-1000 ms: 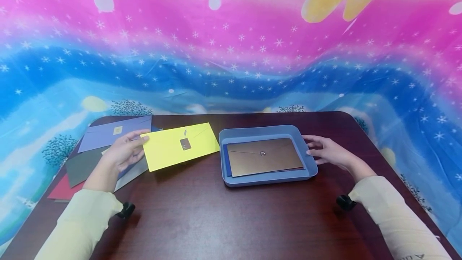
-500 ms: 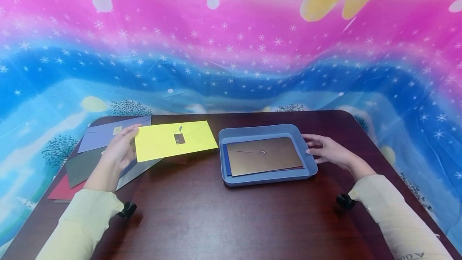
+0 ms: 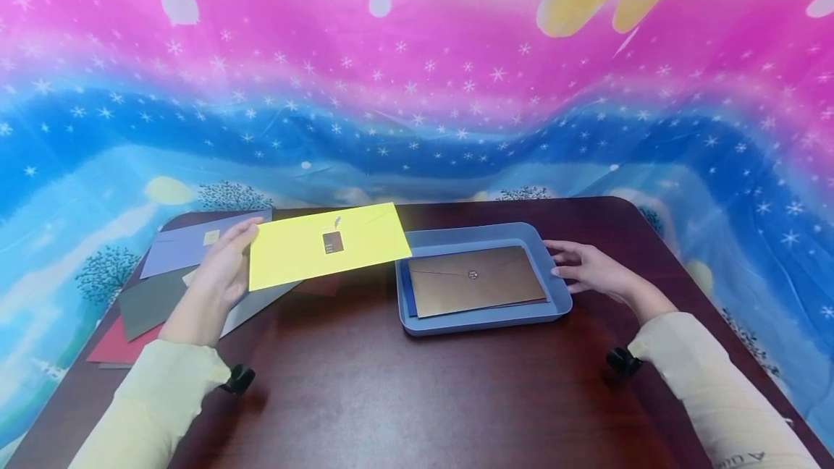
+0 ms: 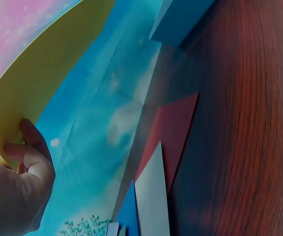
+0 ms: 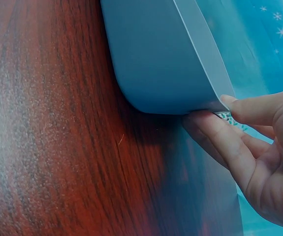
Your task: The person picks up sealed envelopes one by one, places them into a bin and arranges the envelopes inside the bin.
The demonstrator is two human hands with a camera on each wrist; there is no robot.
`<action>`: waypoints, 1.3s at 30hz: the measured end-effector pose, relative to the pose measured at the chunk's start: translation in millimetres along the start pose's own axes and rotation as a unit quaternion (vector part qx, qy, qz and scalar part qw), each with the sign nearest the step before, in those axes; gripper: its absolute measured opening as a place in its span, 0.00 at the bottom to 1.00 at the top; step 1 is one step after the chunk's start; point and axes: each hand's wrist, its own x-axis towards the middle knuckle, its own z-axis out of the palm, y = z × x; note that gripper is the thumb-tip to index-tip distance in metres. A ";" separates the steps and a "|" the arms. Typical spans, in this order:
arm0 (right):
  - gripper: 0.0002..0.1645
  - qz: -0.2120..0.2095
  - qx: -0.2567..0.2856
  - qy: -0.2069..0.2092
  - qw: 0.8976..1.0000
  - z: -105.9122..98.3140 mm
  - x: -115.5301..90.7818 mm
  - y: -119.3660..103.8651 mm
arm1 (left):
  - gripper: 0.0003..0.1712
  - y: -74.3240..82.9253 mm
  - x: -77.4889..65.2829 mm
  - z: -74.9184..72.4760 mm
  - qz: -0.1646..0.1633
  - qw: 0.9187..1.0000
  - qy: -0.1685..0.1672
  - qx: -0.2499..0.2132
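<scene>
My left hand (image 3: 224,266) pinches the left end of a yellow envelope (image 3: 293,252) with a brown label. The envelope is raised over the table, and its right corner overlaps the left rim of a blue-grey tray (image 3: 482,324) in the head view. In the left wrist view, thumb and fingers (image 4: 33,152) are on the envelope's lower edge. A brown envelope (image 3: 476,284) lies in the tray, on top of a dark blue one (image 3: 410,288). At the tray's right end, my right hand (image 3: 596,270) pinches the wall, thumb over the rim and fingers outside.
At the left of the dark wooden table (image 3: 391,396) lies a spread of envelopes: purple (image 3: 189,237), dark grey-green (image 3: 150,302), red (image 3: 120,342) and pale grey (image 3: 257,302), among others. A patterned cloth (image 3: 417,93) hangs behind the table.
The yellow envelope first shifted slightly left and tilted, then rose and moved right to the tray's left rim with my left hand. My right hand stays at the tray.
</scene>
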 end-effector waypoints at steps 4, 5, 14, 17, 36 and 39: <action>0.40 0.001 0.002 0.000 1.000 -0.2 -0.2 -0.2 | 0.10 0.2 -1.8 8.9 -0.006 1.000 -0.020 -0.005; 0.40 0.001 0.003 -0.001 1.000 -0.3 -0.4 -0.2 | 0.10 0.3 -2.2 11.4 -0.008 1.000 -0.029 -0.006; 0.40 -0.002 0.000 0.001 1.000 -0.8 -1.0 -1.8 | 0.12 0.4 -4.5 39.7 -0.014 0.996 -0.082 -0.040; 0.40 -0.002 -0.002 0.001 1.000 0.5 -1.5 -3.0 | 0.10 -3.4 -5.3 47.9 -0.017 0.995 -0.089 -0.035; 0.40 0.002 -0.002 0.007 1.000 1.4 -3.4 -2.5 | 0.12 -34.3 -3.6 93.6 -0.055 0.987 -0.138 -0.056; 0.40 0.006 -0.004 0.009 1.000 1.9 -2.9 -3.2 | 0.13 -37.3 -1.4 99.1 -0.061 0.987 -0.139 -0.054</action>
